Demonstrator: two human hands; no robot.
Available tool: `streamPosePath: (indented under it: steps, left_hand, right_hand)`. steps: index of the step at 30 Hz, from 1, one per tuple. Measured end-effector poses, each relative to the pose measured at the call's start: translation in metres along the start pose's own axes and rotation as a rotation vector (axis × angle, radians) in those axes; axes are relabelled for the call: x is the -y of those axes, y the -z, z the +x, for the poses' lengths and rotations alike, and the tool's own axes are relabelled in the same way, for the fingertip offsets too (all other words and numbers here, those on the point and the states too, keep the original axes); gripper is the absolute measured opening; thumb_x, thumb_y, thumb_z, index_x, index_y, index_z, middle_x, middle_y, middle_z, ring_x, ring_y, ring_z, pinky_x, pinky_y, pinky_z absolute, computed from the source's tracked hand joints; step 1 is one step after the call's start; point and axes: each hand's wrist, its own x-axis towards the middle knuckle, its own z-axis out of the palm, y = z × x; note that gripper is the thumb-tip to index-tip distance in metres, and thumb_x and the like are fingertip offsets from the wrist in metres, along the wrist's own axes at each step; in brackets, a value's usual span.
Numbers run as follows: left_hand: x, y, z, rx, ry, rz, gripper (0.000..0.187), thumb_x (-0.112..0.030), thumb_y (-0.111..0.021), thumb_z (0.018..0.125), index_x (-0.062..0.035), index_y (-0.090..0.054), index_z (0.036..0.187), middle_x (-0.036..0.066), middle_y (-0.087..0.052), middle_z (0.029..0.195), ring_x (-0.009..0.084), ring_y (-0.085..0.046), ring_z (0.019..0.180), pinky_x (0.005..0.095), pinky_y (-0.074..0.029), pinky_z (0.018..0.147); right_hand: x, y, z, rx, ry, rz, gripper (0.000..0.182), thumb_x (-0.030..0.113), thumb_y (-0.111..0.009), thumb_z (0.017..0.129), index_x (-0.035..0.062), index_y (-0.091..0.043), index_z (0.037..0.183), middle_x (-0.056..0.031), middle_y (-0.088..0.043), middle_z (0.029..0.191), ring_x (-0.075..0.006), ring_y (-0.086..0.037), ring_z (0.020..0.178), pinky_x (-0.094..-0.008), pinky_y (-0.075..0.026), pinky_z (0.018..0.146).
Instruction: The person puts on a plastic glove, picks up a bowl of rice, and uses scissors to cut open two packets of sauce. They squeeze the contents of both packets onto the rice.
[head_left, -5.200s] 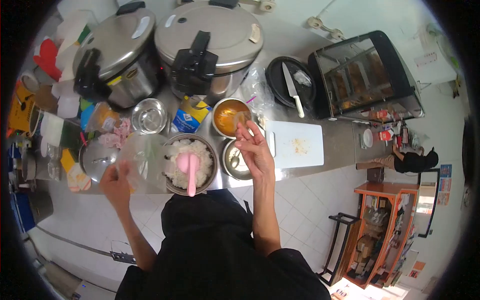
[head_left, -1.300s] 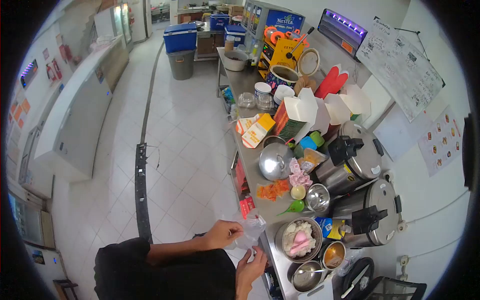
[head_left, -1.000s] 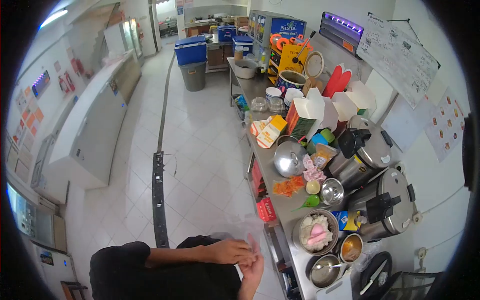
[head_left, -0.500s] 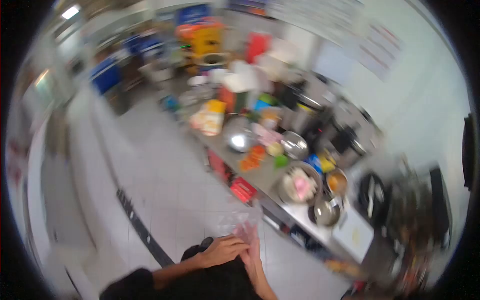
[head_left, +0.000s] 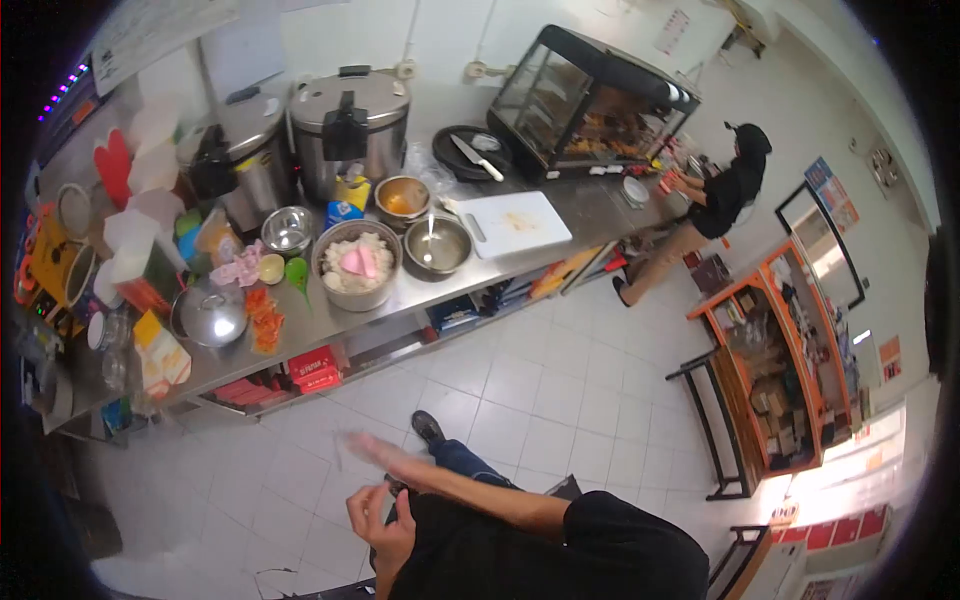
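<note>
My right hand (head_left: 378, 455) reaches out over the floor tiles, smeared by motion, with a clear film-like blur around its fingers; what it holds, if anything, is hidden. Below it is my left hand (head_left: 382, 522), fingers curled but apart, with nothing visible in it. Both are in front of the steel counter (head_left: 390, 328). On the counter are a pot of rice (head_left: 360, 265) with a pink piece on top, a steel bowl with a spoon (head_left: 437, 245), a white cutting board (head_left: 515, 222), orange pieces (head_left: 264, 320) and a green spoon (head_left: 297, 272).
Two large cookers (head_left: 350, 125) line the wall, near a knife (head_left: 477, 158) on a black tray. A glass display case (head_left: 600, 110) stands further right, with a person in black (head_left: 735, 185) beside it. An orange shelf (head_left: 775, 370) is at the right.
The view has swung right, bringing the display case, person and shelf in. My hands, together before, are now apart, with the right one stretched out.
</note>
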Motion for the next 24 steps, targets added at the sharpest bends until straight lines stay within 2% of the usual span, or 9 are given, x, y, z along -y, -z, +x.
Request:
streamPosePath:
  steps: [2, 4, 7, 11, 13, 16, 19, 22, 24]
  left_hand:
    - [0.001, -0.008, 0.008, 0.043, 0.075, -0.027, 0.018, -0.005, -0.072, 0.084, -0.0021, -0.067, 0.102, 0.009, -0.061, 0.090, 0.0277, -0.061, 0.078, 0.0375, -0.049, 0.063]
    - [0.020, -0.022, 0.010, 0.220, 0.262, -0.227, 0.013, -0.003, -0.071, 0.085, -0.0011, -0.068, 0.097, 0.010, -0.062, 0.087, 0.0271, -0.062, 0.074, 0.0342, -0.049, 0.059]
    - [0.023, -0.024, 0.026, 0.342, 0.059, -0.195, 0.006, 0.001, -0.069, 0.085, 0.0002, -0.068, 0.091, 0.011, -0.065, 0.085, 0.0264, -0.063, 0.071, 0.0332, -0.050, 0.058]
    - [0.018, -0.033, 0.038, 0.504, -0.099, -0.212, 0.006, 0.000, -0.070, 0.085, 0.0005, -0.068, 0.091, 0.013, -0.067, 0.086, 0.0299, -0.066, 0.074, 0.0346, -0.053, 0.062]
    - [0.009, -0.036, 0.044, 0.560, 0.048, -0.297, 0.008, 0.000, -0.070, 0.085, 0.0017, -0.068, 0.092, 0.014, -0.068, 0.087, 0.0313, -0.066, 0.074, 0.0338, -0.053, 0.064]
    - [0.015, -0.044, 0.050, 0.520, 0.126, -0.371, 0.008, -0.001, -0.070, 0.086, 0.0029, -0.069, 0.093, 0.013, -0.069, 0.088, 0.0261, -0.067, 0.072, 0.0313, -0.053, 0.064]
    - [0.025, -0.054, 0.062, 0.661, 0.277, -0.562, 0.008, -0.003, -0.072, 0.087, 0.0015, -0.071, 0.093, 0.010, -0.071, 0.088, 0.0172, -0.067, 0.075, 0.0285, -0.052, 0.065]
    - [0.042, -0.073, 0.097, 0.681, 0.304, -0.579, 0.008, -0.003, -0.072, 0.087, 0.0009, -0.072, 0.094, 0.010, -0.071, 0.087, 0.0174, -0.067, 0.075, 0.0284, -0.052, 0.066]
    - [0.061, -0.094, 0.123, 0.711, 0.288, -0.579, 0.009, -0.004, -0.072, 0.087, 0.0006, -0.072, 0.095, 0.010, -0.071, 0.087, 0.0173, -0.067, 0.075, 0.0287, -0.052, 0.067]
  right_hand:
    - [0.062, 0.028, 0.001, 0.156, -0.413, 1.304, 0.076, 0.068, -0.035, 0.098, 0.0159, -0.033, 0.153, -0.0080, -0.037, 0.156, -0.0250, -0.035, 0.141, -0.0414, -0.034, 0.110]
    - [0.083, 0.037, 0.001, 0.200, -0.405, 1.333, 0.081, 0.074, -0.027, 0.095, 0.0189, -0.031, 0.155, -0.0060, -0.036, 0.157, -0.0240, -0.034, 0.142, -0.0423, -0.031, 0.111]
    - [0.069, 0.033, 0.017, 0.105, -0.345, 1.228, 0.078, 0.075, -0.032, 0.094, 0.0243, -0.034, 0.153, -0.0057, -0.038, 0.155, -0.0269, -0.037, 0.139, -0.0500, -0.030, 0.110]
    - [0.016, 0.037, 0.038, 0.135, -0.222, 1.703, 0.082, 0.082, -0.040, 0.086, 0.0325, -0.036, 0.150, -0.0057, -0.044, 0.150, -0.0333, -0.039, 0.137, -0.0615, -0.026, 0.108]
    - [0.016, 0.044, 0.045, 0.152, -0.233, 1.780, 0.086, 0.084, -0.039, 0.084, 0.0315, -0.033, 0.152, -0.0066, -0.041, 0.152, -0.0332, -0.039, 0.137, -0.0607, -0.025, 0.108]
    - [0.050, 0.055, 0.051, 0.090, -0.292, 1.527, 0.090, 0.086, -0.037, 0.083, 0.0289, -0.032, 0.153, -0.0083, -0.040, 0.152, -0.0328, -0.039, 0.136, -0.0598, -0.025, 0.107]
    - [0.071, 0.078, 0.063, 0.004, -0.131, 1.416, 0.089, 0.082, -0.037, 0.087, 0.0224, -0.031, 0.154, -0.0105, -0.042, 0.150, -0.0325, -0.039, 0.135, -0.0556, -0.028, 0.108]
    - [0.064, 0.111, 0.101, -0.171, -0.255, 1.282, 0.084, 0.075, -0.036, 0.093, 0.0164, -0.031, 0.154, -0.0109, -0.045, 0.146, -0.0298, -0.043, 0.133, -0.0478, -0.035, 0.106]
    - [0.048, 0.132, 0.128, -0.234, -0.220, 1.108, 0.082, 0.069, -0.031, 0.098, 0.0134, -0.022, 0.157, -0.0114, -0.036, 0.153, -0.0276, -0.043, 0.131, -0.0443, -0.034, 0.108]
